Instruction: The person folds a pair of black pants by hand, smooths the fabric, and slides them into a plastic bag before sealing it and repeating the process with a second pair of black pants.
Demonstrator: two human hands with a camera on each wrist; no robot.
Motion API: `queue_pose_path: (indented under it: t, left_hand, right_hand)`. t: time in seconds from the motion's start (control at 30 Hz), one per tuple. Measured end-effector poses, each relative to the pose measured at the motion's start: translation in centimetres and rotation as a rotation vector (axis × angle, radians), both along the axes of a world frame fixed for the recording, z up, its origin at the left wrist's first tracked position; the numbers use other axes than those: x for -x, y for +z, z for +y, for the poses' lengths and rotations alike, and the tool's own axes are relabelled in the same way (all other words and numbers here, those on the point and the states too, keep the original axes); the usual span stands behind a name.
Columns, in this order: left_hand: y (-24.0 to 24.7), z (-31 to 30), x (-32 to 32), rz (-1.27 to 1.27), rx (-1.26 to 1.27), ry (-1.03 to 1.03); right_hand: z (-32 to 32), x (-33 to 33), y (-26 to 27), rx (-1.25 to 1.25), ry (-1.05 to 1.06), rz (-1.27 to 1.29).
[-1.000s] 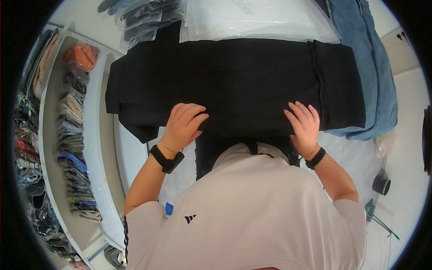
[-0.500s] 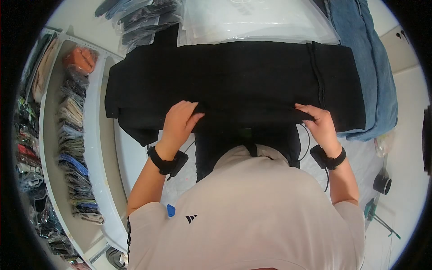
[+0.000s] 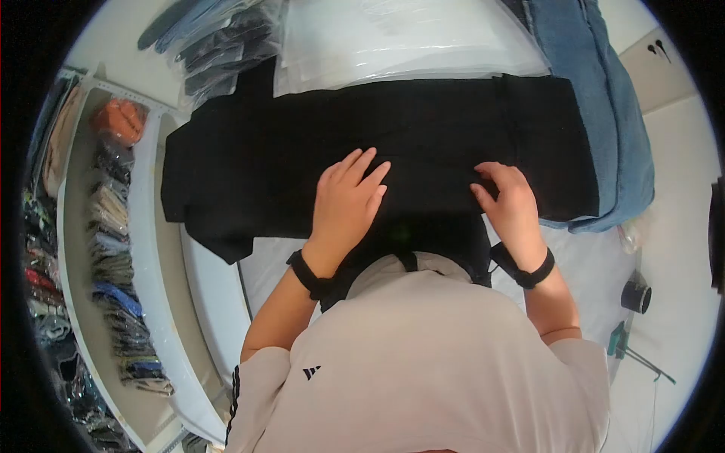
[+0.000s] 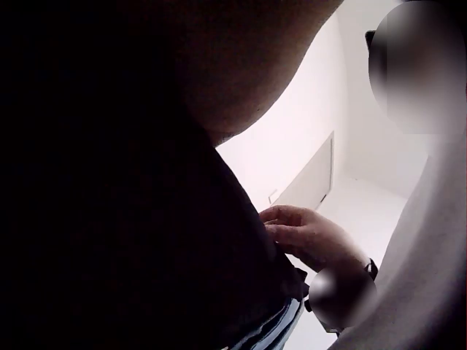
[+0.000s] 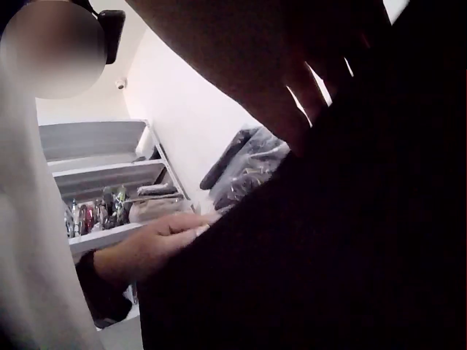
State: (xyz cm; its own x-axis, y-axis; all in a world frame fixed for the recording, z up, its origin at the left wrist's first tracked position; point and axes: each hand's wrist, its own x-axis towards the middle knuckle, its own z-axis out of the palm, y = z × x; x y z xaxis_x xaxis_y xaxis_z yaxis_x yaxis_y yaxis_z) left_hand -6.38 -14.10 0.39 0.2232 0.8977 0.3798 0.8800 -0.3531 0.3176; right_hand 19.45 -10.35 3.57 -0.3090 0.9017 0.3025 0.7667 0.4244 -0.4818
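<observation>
A folded black garment [image 3: 264, 162] lies lengthwise across the table in the head view, its near edge against the person's front. My left hand [image 3: 346, 198] rests on it near the middle, palm down, fingers extended and slightly spread. To the right, my right hand [image 3: 512, 195] touches the cloth near its front edge with bent fingers, thumb apart from the index finger and no cloth gathered between them. Dark cloth fills much of both wrist views. The right hand [image 4: 310, 233] shows beyond it in the left wrist view, the left hand [image 5: 157, 244] in the right wrist view.
Clear plastic bags [image 3: 408, 41] lie behind the garment, with bagged clothes [image 3: 226, 57] at their left. Blue jeans [image 3: 615, 143] lie under its right end. A shelf [image 3: 147, 226] packed with bagged clothes stands at left; a black roll [image 3: 636, 297] is at right.
My left hand has moved right and farther onto the cloth, its fingers spreading. The right hand, which pinched the front edge half a second ago, has let go. The head view has shifted slightly.
</observation>
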Motion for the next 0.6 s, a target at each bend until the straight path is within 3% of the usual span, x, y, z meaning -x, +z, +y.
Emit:
queue_pose_path:
  t: [0.1,0.23,0.43,0.47,0.53,0.57,0.6]
  left_hand:
    - [-0.3,0.3,-0.6,0.07,-0.064,0.05]
    - [-0.3,0.1,-0.7,0.096,-0.006,0.056]
    - [0.2,0.2,-0.8,0.129,0.048,0.038]
    - [0.3,0.3,-0.8,0.135,0.052,0.04]
    - [0.3,0.2,-0.8,0.139,0.053,0.039]
    - [0.2,0.2,-0.9,0.144,0.055,0.043]
    - [0.2,0.2,-0.8,0.139,0.056,0.04]
  right_hand:
    - [0.5,-1.5,0.7,-0.169,-0.083,-0.006]
    - [2.0,-4.7,-1.8,-0.179,-0.317,-0.356]
    - [2.1,-5.6,-2.7,-0.051,-0.305,-0.455]
    - [2.4,-6.2,-2.4,-0.05,-0.311,-0.458]
    - [3.1,-7.8,-1.4,0.07,-0.192,-0.232]
    - [3.3,-7.7,1.0,0.272,-0.265,-0.126]
    - [3.7,-8.6,1.5,0.262,-0.246,-0.08]
